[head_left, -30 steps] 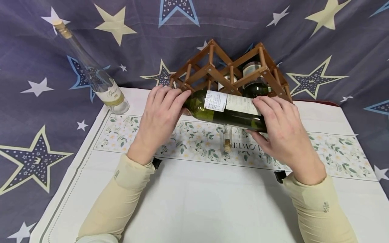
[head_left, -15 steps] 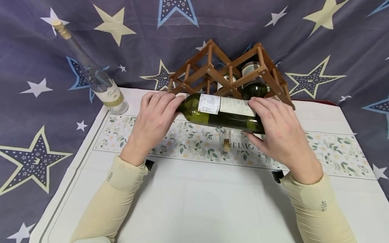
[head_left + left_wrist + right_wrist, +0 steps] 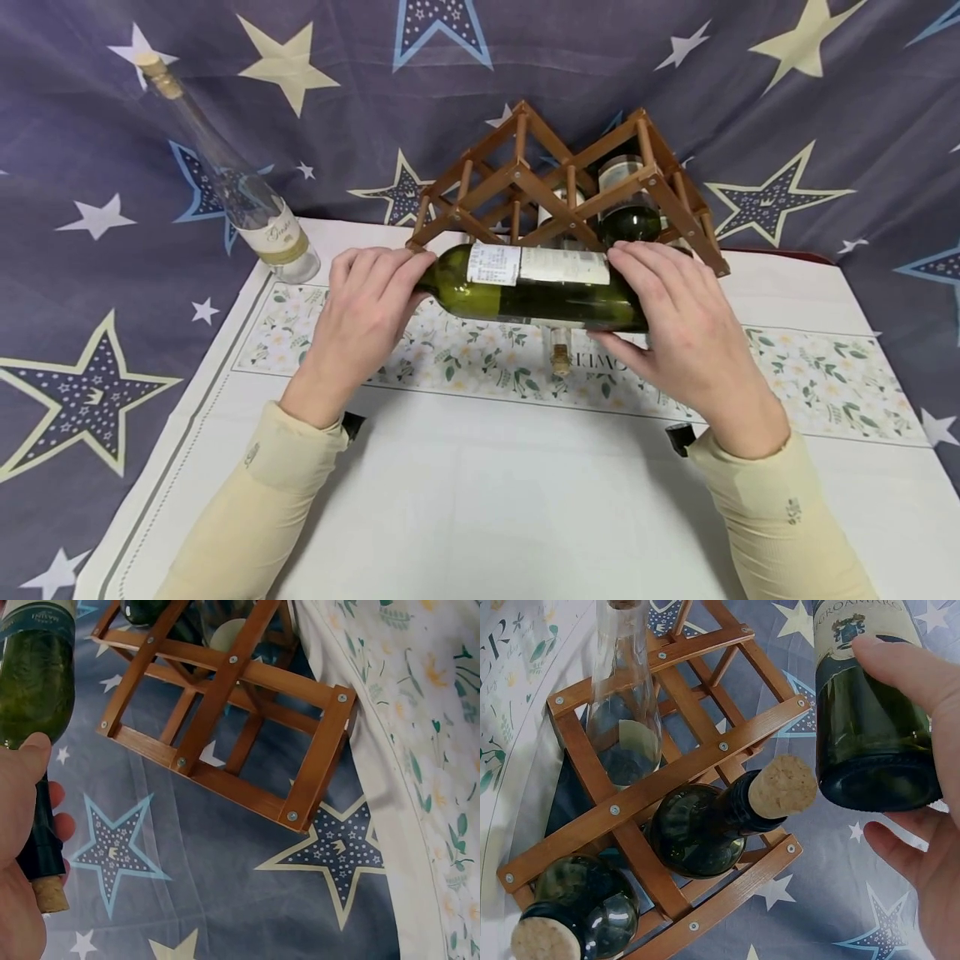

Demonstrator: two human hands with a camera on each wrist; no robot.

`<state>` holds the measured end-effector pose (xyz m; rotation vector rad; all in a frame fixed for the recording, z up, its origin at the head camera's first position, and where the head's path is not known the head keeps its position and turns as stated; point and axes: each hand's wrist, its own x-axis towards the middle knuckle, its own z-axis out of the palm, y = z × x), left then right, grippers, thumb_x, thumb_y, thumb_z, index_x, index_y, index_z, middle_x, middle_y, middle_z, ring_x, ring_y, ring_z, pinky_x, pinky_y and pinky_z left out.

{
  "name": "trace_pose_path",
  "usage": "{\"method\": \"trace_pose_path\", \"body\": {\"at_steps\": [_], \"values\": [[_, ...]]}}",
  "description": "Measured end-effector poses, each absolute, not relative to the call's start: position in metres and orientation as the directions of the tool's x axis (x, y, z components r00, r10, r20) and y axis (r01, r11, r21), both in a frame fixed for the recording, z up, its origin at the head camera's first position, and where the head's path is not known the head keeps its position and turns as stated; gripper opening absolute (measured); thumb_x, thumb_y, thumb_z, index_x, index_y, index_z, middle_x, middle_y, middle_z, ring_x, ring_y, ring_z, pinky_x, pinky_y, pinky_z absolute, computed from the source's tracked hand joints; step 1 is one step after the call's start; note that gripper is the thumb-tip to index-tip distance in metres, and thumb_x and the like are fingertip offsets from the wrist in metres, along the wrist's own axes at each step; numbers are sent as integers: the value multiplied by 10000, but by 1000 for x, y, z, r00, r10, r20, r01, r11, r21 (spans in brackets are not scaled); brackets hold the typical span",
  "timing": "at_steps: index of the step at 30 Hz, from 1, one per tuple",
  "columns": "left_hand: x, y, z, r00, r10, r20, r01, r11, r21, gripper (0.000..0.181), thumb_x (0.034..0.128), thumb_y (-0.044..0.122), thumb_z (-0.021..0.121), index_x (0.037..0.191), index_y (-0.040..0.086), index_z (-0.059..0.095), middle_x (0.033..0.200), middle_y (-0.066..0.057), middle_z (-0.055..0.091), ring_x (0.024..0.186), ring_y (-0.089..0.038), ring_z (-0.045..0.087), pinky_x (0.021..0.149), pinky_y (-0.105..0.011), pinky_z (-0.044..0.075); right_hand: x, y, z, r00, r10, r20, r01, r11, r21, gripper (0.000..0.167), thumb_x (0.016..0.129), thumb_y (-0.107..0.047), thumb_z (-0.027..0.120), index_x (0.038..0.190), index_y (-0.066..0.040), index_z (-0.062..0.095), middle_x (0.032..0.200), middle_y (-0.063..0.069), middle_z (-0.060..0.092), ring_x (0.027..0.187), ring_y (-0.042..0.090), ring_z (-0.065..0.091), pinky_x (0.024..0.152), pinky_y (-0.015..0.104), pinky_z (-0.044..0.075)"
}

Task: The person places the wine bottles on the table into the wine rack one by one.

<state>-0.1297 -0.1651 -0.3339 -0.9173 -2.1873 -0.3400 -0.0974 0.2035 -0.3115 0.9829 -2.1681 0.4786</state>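
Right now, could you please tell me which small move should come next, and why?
Perhaps turn the held bottle so its cork faces the person: it lies crosswise between the left hand and right hand, while the clear bottle in the rack points its cork that way.

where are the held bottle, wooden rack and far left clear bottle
Held bottle (image 3: 546,268), head view, pale label.
Wooden rack (image 3: 210,705), left wrist view, middle slat.
Clear bottle (image 3: 243,192), head view, glass above its label.

The rack (image 3: 516,175) stands behind the held bottle (image 3: 540,293).
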Motion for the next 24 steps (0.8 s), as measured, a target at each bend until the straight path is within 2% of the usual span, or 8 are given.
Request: {"method": "trace_pose_path", "body": {"at_steps": [8,16,24], "values": [[-124,-172,-339,-516,479,710,689,725,12,391,1095,243,561,1403,8,615,1220,-172,658,1054,-404,588,916,-579,408,-95,205,-309,-458,-484,746,-763,644,-50,735,1000,-453,673,1514,45,508,1493,242,566,1358,460,527,1118,599,398],[-119,-182,-344,-552,451,702,676,735,60,395,1099,246,562,1406,1,607,1205,-183,657,1048,-414,585,902,-583,402,-96,207,-304,-450,-465,762,-758,651,-50,796,1019,-579,637,1488,54,524,1459,262,574,1328,473,536,1146,571,395],[-115,-188,-349,-591,428,683,655,749,98,400,1102,263,542,1394,-4,606,1199,-190,654,1039,-414,580,873,-578,391,-96,211,-302,-428,-423,799,-760,646,-65,805,1008,-606,643,1439,66,541,1406,270,585,1273,496,548,1134,562,407]]}}
